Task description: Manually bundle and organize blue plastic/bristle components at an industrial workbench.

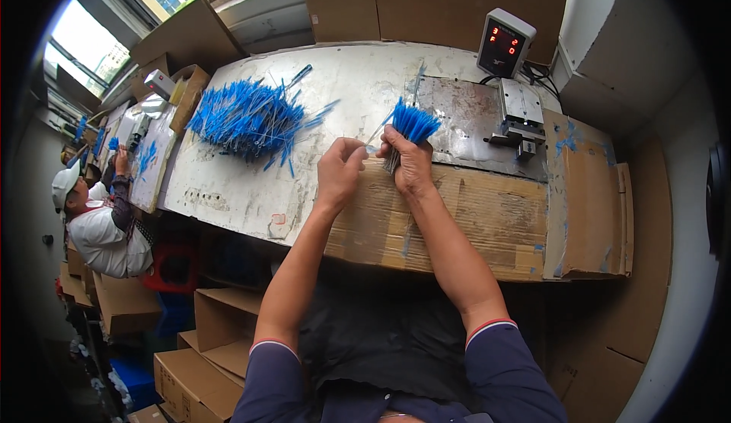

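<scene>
Tabletop [365, 69]: front edge at 6 o'clock from the right hand [412, 162], overlaid there by cardboard [472, 217]; bare strip at 11 o'clock. Count: one bundle of blue-tipped strands [416, 123], grasped in the right hand, tips toward 1 o'clock. Left hand [339, 175] curled just beside; whether it pinches anything, cannot tell. One loose pile [247, 118], 10 o'clock, strands uncountable. One metal fixture [522, 122], 2 o'clock. Cartons [179, 385], 7 o'clock; contents not visible.

Bare tabletop [301, 181] separates left hand [340, 173] from the obstructing blue pile [247, 121].
</scene>
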Demonstrator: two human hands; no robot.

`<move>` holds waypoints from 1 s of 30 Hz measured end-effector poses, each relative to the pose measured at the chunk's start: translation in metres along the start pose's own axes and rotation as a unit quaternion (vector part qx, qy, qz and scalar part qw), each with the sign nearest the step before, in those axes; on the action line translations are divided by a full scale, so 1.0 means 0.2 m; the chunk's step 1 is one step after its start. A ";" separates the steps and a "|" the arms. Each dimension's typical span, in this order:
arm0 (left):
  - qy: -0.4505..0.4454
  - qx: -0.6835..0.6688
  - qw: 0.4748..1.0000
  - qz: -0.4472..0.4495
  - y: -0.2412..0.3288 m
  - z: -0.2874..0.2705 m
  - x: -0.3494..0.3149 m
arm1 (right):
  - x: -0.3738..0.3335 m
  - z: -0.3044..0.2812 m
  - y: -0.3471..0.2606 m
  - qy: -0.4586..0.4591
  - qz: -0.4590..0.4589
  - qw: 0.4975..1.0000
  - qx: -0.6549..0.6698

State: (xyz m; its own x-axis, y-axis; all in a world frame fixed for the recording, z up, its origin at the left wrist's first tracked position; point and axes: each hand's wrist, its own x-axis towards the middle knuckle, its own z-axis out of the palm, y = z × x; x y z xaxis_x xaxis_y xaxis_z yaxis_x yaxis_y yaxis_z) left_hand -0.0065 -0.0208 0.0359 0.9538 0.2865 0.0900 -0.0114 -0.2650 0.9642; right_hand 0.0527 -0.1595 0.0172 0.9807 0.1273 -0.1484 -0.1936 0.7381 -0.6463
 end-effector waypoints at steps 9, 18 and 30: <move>0.063 0.188 0.966 0.164 0.00 0.04 -0.07 | -0.03 0.05 -0.01 0.005 -0.069 0.996 -0.062; 0.059 0.251 0.949 0.184 0.01 0.06 -0.11 | -0.02 0.04 -0.01 0.072 -0.065 0.994 -0.059; -0.016 0.282 0.953 0.106 0.02 -0.09 -0.10 | 0.07 -0.08 -0.07 -0.040 -0.280 0.912 -0.297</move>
State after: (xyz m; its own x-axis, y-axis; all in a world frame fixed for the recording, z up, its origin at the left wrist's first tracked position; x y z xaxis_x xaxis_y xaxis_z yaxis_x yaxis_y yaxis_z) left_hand -0.0316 -0.0120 0.0423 0.9567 0.1453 0.2523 -0.0508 -0.7699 0.6361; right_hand 0.0686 -0.1788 0.0111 0.9245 -0.0947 0.3691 0.3810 0.2148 -0.8993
